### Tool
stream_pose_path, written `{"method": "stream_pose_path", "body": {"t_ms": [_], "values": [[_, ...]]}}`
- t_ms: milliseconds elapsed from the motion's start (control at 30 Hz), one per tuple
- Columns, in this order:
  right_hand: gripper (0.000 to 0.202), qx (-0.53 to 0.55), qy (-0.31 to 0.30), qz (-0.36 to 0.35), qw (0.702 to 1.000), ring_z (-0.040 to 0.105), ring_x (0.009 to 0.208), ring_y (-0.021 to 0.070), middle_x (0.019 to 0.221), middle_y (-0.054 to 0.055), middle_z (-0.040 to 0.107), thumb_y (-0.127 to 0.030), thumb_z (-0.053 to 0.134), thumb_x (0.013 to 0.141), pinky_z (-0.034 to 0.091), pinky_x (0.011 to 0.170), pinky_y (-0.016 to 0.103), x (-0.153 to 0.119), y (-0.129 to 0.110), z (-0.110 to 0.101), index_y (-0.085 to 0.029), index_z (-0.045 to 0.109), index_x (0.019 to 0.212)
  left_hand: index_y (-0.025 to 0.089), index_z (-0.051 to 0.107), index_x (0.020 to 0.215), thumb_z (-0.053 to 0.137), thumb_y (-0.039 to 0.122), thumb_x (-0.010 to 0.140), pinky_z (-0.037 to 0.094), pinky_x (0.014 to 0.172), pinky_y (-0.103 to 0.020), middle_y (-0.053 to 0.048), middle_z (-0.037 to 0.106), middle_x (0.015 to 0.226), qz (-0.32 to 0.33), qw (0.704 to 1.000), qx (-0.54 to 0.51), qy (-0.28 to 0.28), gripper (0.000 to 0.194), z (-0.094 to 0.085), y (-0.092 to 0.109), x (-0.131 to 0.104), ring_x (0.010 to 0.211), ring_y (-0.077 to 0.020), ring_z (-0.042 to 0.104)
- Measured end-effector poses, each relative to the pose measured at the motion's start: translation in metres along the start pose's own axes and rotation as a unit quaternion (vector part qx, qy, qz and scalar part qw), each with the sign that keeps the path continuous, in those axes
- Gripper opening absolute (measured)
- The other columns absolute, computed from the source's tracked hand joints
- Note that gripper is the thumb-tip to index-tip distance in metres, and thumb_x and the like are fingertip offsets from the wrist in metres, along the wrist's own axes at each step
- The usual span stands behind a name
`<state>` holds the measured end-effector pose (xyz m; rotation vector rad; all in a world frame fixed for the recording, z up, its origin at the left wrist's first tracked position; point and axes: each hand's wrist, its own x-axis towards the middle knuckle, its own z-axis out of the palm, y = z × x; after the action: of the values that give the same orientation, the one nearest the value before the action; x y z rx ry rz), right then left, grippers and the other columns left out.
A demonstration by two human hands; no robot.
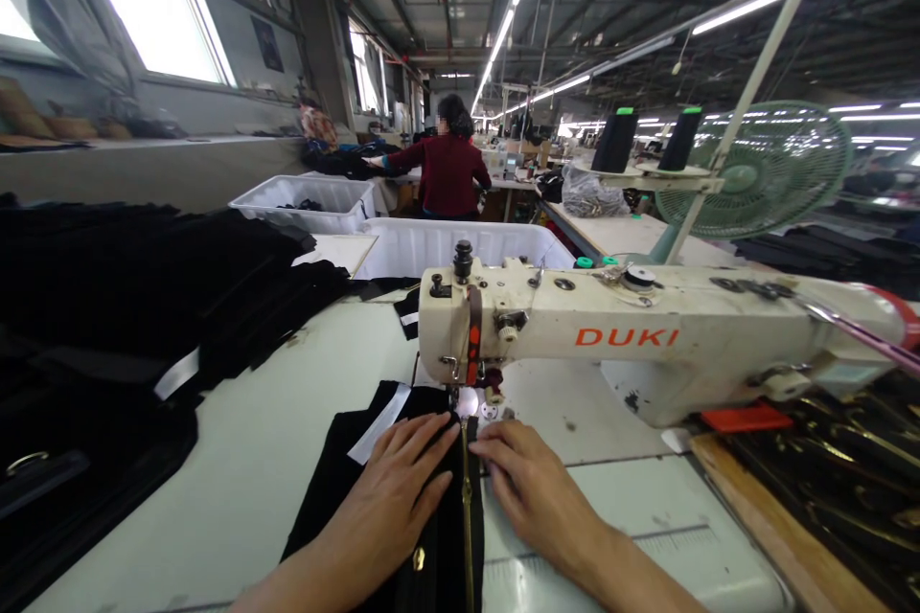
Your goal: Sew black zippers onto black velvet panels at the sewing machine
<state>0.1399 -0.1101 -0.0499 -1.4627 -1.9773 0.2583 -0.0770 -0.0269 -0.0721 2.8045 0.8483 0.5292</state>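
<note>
My left hand (402, 479) lies flat on a black fabric piece (323, 488), fingers stretched toward the needle area. A white label strip (379, 423) sits on the cloth beside its knuckles. Along the right edge of the fabric runs a zipper (467, 498) with gold teeth, its top end just in front of the presser foot (454, 397). My right hand (528, 479) rests on the machine bed, its bent fingers closed at the zipper tape's right edge. A gold zipper pull (419, 558) shows below my left hand. The white sewing machine (546, 330) stands over the work.
Black fabric pieces (144, 278) are piled at left. Zippers with gold teeth (855, 479) lie at right by a wooden edge (780, 527). Behind the machine are white bins (446, 244), thread cones (616, 142) and a green fan (754, 168). A person (449, 163) works farther back.
</note>
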Motion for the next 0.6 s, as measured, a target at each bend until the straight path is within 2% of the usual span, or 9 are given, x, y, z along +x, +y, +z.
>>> {"method": "stream_pose_path", "body": {"t_ms": [100,233,333,433,600], "values": [[0.039,-0.099,-0.022,-0.061,0.993,0.054,0.121,0.0242,0.130,0.007,0.061,-0.016,0.050,0.095,0.040,0.109,0.045,0.003,0.005,0.010,-0.020,0.057,0.133,0.030,0.037,0.150,0.050,0.035,0.100,0.044,0.108,-0.049,-0.004,0.049,0.149,0.032,0.997,0.069,0.034,0.052,0.006,0.001,-0.004,0.133,-0.0256,0.047],[0.040,-0.183,-0.034,-0.123,0.975,0.049,0.130,0.0214,0.141,0.005,0.056,-0.021,0.045,0.101,0.032,0.116,0.043,-0.002,0.008,0.017,-0.016,0.050,0.140,0.023,0.040,0.148,0.052,0.036,0.097,0.046,0.106,-0.040,-0.005,0.051,0.147,0.079,0.980,0.157,0.088,0.054,0.008,0.002,-0.006,0.130,-0.0241,0.050],[0.040,-0.210,-0.022,-0.150,0.966,0.053,0.128,0.0186,0.137,0.004,0.059,-0.020,0.043,0.101,0.028,0.118,0.040,-0.003,0.011,0.019,-0.015,0.050,0.140,0.019,0.046,0.144,0.051,0.037,0.096,0.046,0.103,-0.035,-0.005,0.055,0.143,0.101,0.965,0.206,0.126,0.051,0.008,0.002,-0.006,0.128,-0.0224,0.052],[0.039,-0.218,-0.005,-0.160,0.963,0.055,0.125,0.0191,0.132,0.005,0.063,-0.018,0.045,0.099,0.027,0.118,0.039,-0.001,0.014,0.022,-0.013,0.053,0.137,0.016,0.049,0.141,0.049,0.037,0.096,0.046,0.102,-0.036,-0.006,0.058,0.140,0.098,0.953,0.244,0.150,0.049,0.010,0.000,-0.006,0.126,-0.0221,0.053],[0.038,-0.218,0.012,-0.179,0.959,0.059,0.119,0.0197,0.125,0.007,0.068,-0.020,0.051,0.096,0.030,0.117,0.040,0.002,0.019,0.029,-0.014,0.056,0.133,0.017,0.052,0.138,0.050,0.039,0.096,0.047,0.098,-0.036,-0.005,0.060,0.138,0.102,0.947,0.261,0.156,0.048,0.016,-0.006,-0.004,0.123,-0.0224,0.056]]}}
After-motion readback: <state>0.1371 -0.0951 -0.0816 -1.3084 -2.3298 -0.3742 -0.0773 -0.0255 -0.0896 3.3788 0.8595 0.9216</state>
